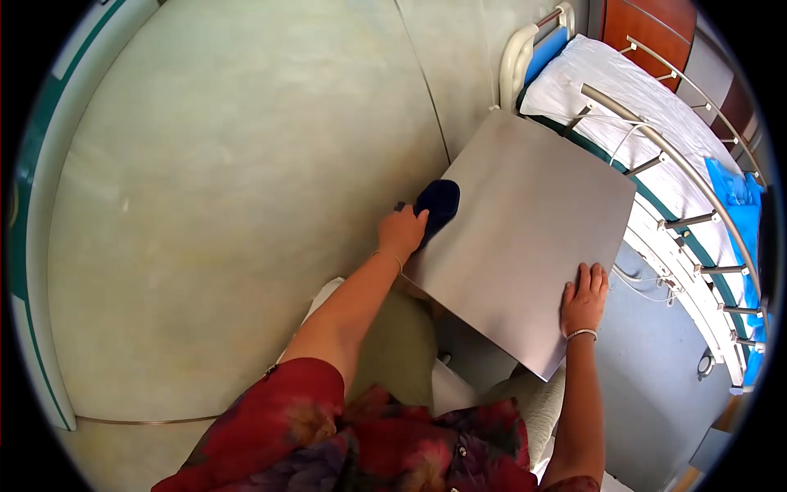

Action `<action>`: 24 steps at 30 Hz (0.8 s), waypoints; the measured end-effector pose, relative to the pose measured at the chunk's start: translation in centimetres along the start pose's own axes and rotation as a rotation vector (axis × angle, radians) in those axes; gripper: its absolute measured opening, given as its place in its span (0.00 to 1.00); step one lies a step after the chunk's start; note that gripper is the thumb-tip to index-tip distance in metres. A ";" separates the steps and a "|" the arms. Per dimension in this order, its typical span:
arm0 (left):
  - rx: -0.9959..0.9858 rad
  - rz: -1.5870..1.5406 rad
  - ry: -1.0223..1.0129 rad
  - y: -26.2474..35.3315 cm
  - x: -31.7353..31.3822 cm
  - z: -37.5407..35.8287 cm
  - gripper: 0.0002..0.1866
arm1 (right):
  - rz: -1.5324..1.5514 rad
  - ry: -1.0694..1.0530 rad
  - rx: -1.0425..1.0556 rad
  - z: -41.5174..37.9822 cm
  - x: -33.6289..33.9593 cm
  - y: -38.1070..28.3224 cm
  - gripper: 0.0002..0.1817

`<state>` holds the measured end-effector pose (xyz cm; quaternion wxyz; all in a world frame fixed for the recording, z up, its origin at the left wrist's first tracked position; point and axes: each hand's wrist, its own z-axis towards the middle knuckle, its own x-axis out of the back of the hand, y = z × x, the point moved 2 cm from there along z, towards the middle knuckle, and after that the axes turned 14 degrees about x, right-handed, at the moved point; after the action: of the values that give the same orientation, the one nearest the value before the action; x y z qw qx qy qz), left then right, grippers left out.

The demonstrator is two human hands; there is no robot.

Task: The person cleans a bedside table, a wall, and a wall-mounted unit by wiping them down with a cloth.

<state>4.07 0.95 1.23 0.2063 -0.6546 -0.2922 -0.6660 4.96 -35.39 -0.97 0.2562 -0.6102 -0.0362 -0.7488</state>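
Note:
My left hand (402, 232) is closed on a dark blue rounded pad (440, 202), whose exact kind I cannot make out. The pad is at the left edge of a grey square tabletop (525, 230), overlapping its rim. A small dark part of it sticks out beside my fingers. My right hand (584, 300) lies flat near the tabletop's right edge, fingers stretched out and touching the surface, with nothing held.
Right of the tabletop stands a hospital bed with a white sheet (611, 90), a curved metal side rail (668, 148) and blue material (738, 201). A pale wall (246, 164) runs along the left. White cables (643, 279) hang by the bed frame.

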 end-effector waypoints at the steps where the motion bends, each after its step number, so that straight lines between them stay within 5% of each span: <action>1: -0.004 0.005 -0.014 -0.9 -0.1 -0.4 0.25 | 0.004 0.007 0.004 -0.1 0.1 -0.1 0.25; 7: -0.117 -0.021 -0.138 -6.0 3.3 0.0 0.16 | -0.010 -0.055 -0.066 0.1 0.1 -0.1 0.24; 11: -0.347 0.019 0.443 -5.8 14.5 4.3 0.13 | 0.019 -0.043 -0.069 0.1 0.4 -0.3 0.24; 15: -0.670 0.289 1.305 -3.9 28.6 5.5 0.13 | 0.019 -0.030 -0.062 0.1 0.2 -0.1 0.24; 17: -0.631 0.536 1.521 -2.9 32.5 4.9 0.09 | 0.011 -0.024 -0.063 0.2 0.1 0.1 0.24; 20: -0.709 0.488 1.380 -3.6 31.4 7.3 0.09 | 0.009 -0.022 -0.060 0.0 -0.1 0.2 0.24; 24: -0.857 0.368 1.075 -3.5 22.7 9.6 0.07 | 0.008 -0.022 -0.068 0.2 0.3 -0.1 0.24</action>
<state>7.66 12.31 23.04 0.1556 -0.2980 0.2528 -0.9072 5.07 -35.35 -0.57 0.2379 -0.6271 -0.0108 -0.7416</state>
